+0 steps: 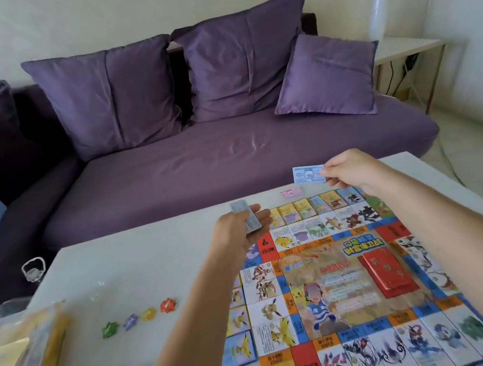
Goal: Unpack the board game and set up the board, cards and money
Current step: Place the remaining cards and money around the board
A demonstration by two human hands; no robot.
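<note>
Head cam looks fwd/down, close over table, sofa beyond.

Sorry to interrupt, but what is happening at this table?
A person is sorting play money. The right hand pinches a blue note over the far side of the table, near a pink note lying there; the left hand holds a stack of notes. The board lies unfolded, a red card deck on it.
</note>
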